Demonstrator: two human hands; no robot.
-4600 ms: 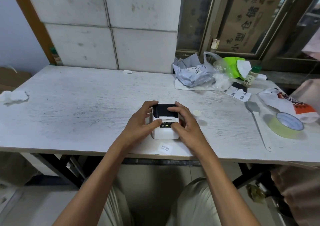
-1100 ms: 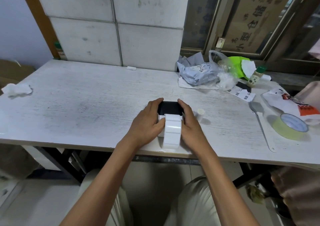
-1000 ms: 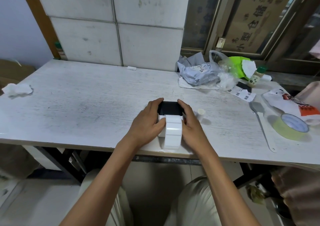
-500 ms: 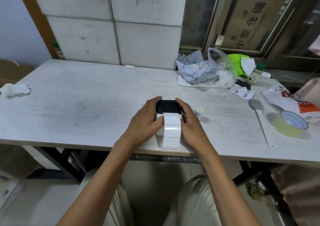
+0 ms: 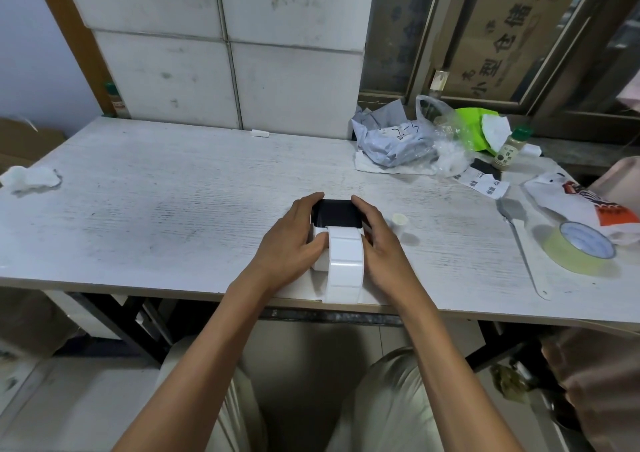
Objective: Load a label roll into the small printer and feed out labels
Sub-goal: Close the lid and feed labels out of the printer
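Observation:
A small white printer with a black lid (image 5: 335, 213) stands near the front edge of the white table (image 5: 173, 209). A strip of blank white labels (image 5: 345, 264) hangs out of its front slot, curving down to the table edge. My left hand (image 5: 289, 244) grips the printer's left side, thumb against the front beside the strip. My right hand (image 5: 379, 244) grips the right side, fingers reaching up along the lid. The printer's front panel is hidden behind the strip and my hands.
A small white roll core (image 5: 400, 221) stands right of the printer. Further right lie a tape roll (image 5: 578, 247), a thin metal tool (image 5: 519, 240), printed bags (image 5: 588, 202), plastic bags (image 5: 398, 140) and a spice bottle (image 5: 510, 147). A crumpled tissue (image 5: 33, 178) sits far left.
Since 4.6 s ago a long label strip has fed out of the slot and now hangs over the printer's front. In the last second the strip and both hands have stayed nearly still.

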